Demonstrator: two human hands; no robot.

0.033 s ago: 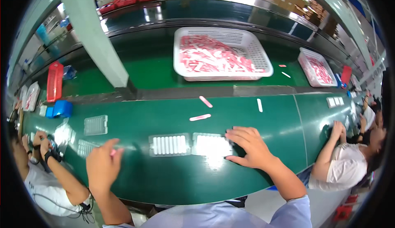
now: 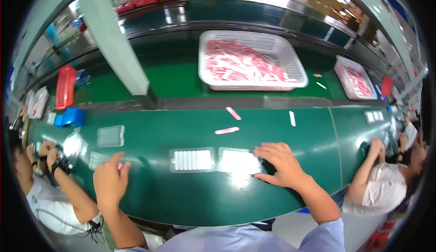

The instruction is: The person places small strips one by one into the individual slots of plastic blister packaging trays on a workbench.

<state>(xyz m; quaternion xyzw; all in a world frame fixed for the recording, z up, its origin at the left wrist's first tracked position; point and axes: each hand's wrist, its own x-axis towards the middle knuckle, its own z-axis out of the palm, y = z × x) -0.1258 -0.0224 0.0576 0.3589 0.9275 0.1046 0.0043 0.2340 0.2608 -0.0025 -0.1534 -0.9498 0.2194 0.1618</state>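
Observation:
A clear plastic case lies opened flat in front of me. Its left half point(image 2: 192, 160) has several upright white strips or ribs side by side, and its right half point(image 2: 240, 162) is washed out by glare. My right hand point(image 2: 285, 166) is at that half's right edge, thumb and fingers spread apart, fingertips touching or very close to the rim. Off to the left, my left hand point(image 2: 110, 181) is raised over the table, pinching a small pink piece point(image 2: 119, 166) between thumb and forefinger. Most of that piece is hidden by the fingers.
Loose pink strips point(image 2: 226, 130) and a white strip point(image 2: 292, 119) lie beyond the case. A white basket point(image 2: 253, 87) of pink-and-white strips stands behind the dark ledge. Clear cases point(image 2: 111, 136) lie left, near a blue container point(image 2: 73, 117). Co-workers sit on both sides; a post point(image 2: 113, 47) rises back left.
The whole view has shifted slightly, so the table things appear a little farther right. My left hand has moved slightly left relative to the table; my right hand stays by the case.

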